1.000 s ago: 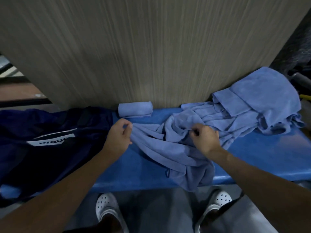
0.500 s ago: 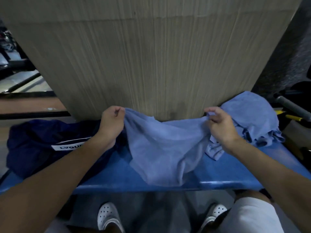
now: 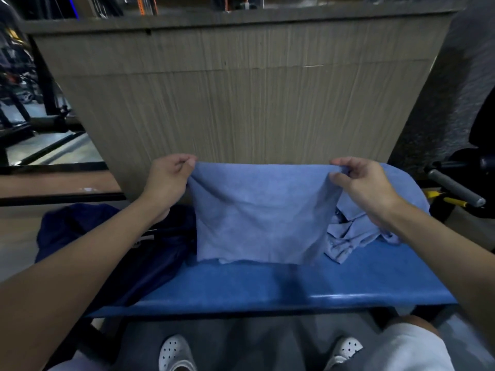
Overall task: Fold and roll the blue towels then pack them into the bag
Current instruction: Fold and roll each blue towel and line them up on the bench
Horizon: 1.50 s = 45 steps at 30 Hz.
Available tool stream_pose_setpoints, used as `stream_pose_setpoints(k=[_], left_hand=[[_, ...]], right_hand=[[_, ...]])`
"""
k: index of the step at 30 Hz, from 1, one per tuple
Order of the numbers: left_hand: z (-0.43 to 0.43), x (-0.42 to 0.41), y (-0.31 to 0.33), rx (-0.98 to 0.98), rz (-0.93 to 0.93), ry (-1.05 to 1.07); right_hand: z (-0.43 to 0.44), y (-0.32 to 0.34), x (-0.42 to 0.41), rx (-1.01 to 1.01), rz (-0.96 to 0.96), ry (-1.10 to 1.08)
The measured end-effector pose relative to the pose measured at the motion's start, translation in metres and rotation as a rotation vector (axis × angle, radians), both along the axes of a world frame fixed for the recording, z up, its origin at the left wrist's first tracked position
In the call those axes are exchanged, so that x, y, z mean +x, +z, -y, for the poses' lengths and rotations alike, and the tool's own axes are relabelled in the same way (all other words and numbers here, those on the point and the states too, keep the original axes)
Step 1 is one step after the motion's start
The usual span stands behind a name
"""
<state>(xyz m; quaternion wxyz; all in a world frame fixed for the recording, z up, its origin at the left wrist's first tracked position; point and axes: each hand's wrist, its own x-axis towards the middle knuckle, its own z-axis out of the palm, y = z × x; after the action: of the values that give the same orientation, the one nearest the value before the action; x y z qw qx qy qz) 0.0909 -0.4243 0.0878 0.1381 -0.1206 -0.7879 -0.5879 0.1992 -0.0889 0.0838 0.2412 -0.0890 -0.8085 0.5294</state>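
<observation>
Soft, matte blue cloth, the towel [image 3: 261, 215] hangs as a flat, lightly creased rectangle. Its long axis runs left to right and its lower edge hangs down by the glossy blue desk [image 3: 267, 287]. The left hand [image 3: 167, 180] and right hand [image 3: 367, 186] each pinch a top corner between thumb and curled fingers [image 3: 338, 163], and the cloth drops between and below them. Crumpled towels [image 3: 356, 236] lie under the right fingers. A limp navy bag [image 3: 112, 242] lies below the left.

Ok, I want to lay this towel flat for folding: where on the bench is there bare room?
Bare bench lies along the front, from the dark bag on the left to the right end, below the held towel. Crowded: the left end under the bag, the right rear under the towel pile.
</observation>
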Motion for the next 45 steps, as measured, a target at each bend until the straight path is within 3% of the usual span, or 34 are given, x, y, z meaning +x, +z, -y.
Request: stream_pose_setpoints(k=[6, 15, 26, 40, 42, 45], left_hand=[[0.012, 0.007, 0.008, -0.062, -0.039, -0.069], [0.021, 0.018, 0.017, -0.082, -0.075, -0.077], [0.023, 0.026, 0.028, -0.172, -0.154, -0.05], [0.021, 0.023, 0.036, -0.516, -0.275, 0.102], [0.017, 0.024, 0.038, -0.456, -0.183, 0.076], [0.015, 0.028, 0.038, -0.152, 0.137, -0.097]], right_hand=[[-0.003, 0.011, -0.005, 0.04, -0.107, -0.077], [-0.004, 0.02, -0.005, 0.05, 0.033, -0.007], [-0.005, 0.027, -0.005, 0.302, 0.148, 0.005], [-0.013, 0.035, -0.003, 0.424, 0.104, -0.057], [-0.016, 0.035, -0.001, 0.432, 0.107, -0.074], [-0.023, 0.035, 0.0, 0.367, 0.104, -0.083]])
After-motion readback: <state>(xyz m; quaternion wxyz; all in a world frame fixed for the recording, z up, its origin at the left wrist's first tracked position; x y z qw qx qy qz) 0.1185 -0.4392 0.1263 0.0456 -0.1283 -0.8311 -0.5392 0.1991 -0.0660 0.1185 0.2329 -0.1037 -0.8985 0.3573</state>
